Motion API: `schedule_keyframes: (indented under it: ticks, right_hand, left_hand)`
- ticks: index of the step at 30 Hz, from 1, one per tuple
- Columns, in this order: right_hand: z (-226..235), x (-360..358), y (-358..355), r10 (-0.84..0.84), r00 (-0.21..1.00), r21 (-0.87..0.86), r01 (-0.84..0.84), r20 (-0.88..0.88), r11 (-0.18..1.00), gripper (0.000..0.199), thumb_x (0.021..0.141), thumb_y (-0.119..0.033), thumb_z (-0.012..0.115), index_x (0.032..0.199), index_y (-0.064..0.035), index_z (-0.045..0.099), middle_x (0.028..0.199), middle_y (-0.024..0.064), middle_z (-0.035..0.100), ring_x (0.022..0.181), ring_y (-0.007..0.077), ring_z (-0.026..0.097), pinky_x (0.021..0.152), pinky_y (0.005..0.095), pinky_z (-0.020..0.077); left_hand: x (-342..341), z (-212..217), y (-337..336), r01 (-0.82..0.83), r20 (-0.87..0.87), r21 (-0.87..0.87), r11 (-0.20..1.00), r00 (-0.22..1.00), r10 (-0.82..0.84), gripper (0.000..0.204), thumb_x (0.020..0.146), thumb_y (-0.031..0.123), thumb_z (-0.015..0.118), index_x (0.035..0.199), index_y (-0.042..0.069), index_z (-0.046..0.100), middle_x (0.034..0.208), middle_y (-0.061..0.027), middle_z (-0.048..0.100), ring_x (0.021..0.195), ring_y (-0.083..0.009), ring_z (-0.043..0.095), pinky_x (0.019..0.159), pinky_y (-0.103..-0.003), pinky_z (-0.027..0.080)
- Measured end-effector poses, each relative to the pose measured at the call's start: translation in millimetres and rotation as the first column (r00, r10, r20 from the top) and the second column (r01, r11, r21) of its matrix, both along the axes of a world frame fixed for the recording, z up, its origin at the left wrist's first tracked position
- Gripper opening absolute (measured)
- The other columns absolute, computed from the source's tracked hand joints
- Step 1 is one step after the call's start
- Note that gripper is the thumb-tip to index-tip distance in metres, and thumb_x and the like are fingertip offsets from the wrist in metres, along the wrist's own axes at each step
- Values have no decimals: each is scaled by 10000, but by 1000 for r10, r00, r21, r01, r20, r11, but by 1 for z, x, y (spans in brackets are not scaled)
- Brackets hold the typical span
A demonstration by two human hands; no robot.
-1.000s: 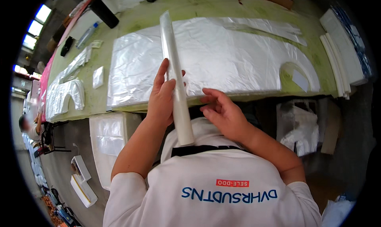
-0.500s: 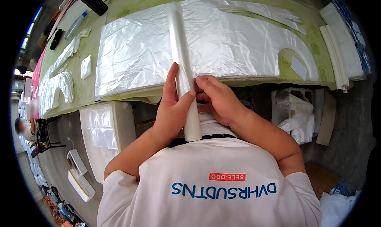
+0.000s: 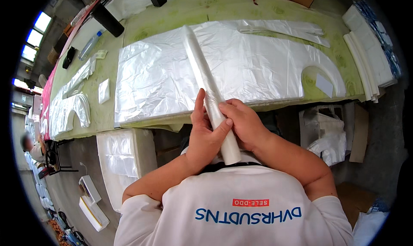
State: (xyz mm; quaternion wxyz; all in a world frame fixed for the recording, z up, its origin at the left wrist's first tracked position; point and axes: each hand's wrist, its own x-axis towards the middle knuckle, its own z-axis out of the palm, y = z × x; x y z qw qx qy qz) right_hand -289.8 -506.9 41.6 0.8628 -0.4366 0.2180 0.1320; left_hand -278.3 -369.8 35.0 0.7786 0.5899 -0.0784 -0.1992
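A long roll of clear plastic film (image 3: 201,67) slants in front of my body, its far end over the table and its near end close to my shirt. My left hand (image 3: 208,132) wraps its left side, with the thumb across the top and the index finger pointing away along it. From the right, my right hand (image 3: 245,123) grips the roll, thumb pressed on its surface; the other fingers are partly hidden. Under the roll's far part lies a flat stack of clear plastic bags (image 3: 150,74), reaching the table's front edge, with a curved cut-out at its right end.
The table has a green patterned cover (image 3: 223,7). At its left are a plastic bottle (image 3: 91,44), a black cylinder (image 3: 107,20) and cut film pieces (image 3: 77,110). White stacked sheets (image 3: 365,43) stand at the right. A wrapped block (image 3: 122,155) sits below the table.
The roll has turned from nearly upright to a clearer slant, its near end shifting right. My right hand has closed more onto it. The view has shifted, showing more of the table's far side.
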Motion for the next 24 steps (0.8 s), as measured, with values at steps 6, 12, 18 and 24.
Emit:
schedule_keyframes:
  ticks: [6,12,18,24]
  right_hand:
    - [4,-12,-26,-15,995,-120,3,-95,993,362,1004,-272,606,1224,12,558,1042,93,635,897,161,625,760,323,546]
    - [-13,-17,-40,-105,991,-16,104,-84,994,334,1020,-288,587,1210,-13,584,1029,72,643,874,142,612,751,310,529]
    - [-15,-24,-58,-80,994,-172,66,-79,983,362,1014,-302,625,1209,2,594,1041,83,655,937,146,609,821,302,511]
    - [-22,-47,-86,50,999,-577,-51,-18,815,355,948,-195,725,1204,14,598,1104,117,690,994,158,650,874,323,537]
  left_hand:
    - [1,-2,10,249,138,443,861,930,-340,948,987,176,688,1650,137,11,1498,-153,314,1252,-211,481,1005,-332,486]
    - [25,15,7,284,255,593,754,821,-510,831,967,169,710,1638,173,220,1403,-135,338,1122,-153,472,888,-258,507]
    - [28,15,-1,423,81,549,721,831,-550,818,958,160,725,1629,194,259,1380,-123,349,1046,-130,501,885,-255,506]
    - [75,24,-6,182,285,578,795,869,-405,814,886,143,800,1577,156,371,1273,-164,455,868,-123,606,795,-294,546]
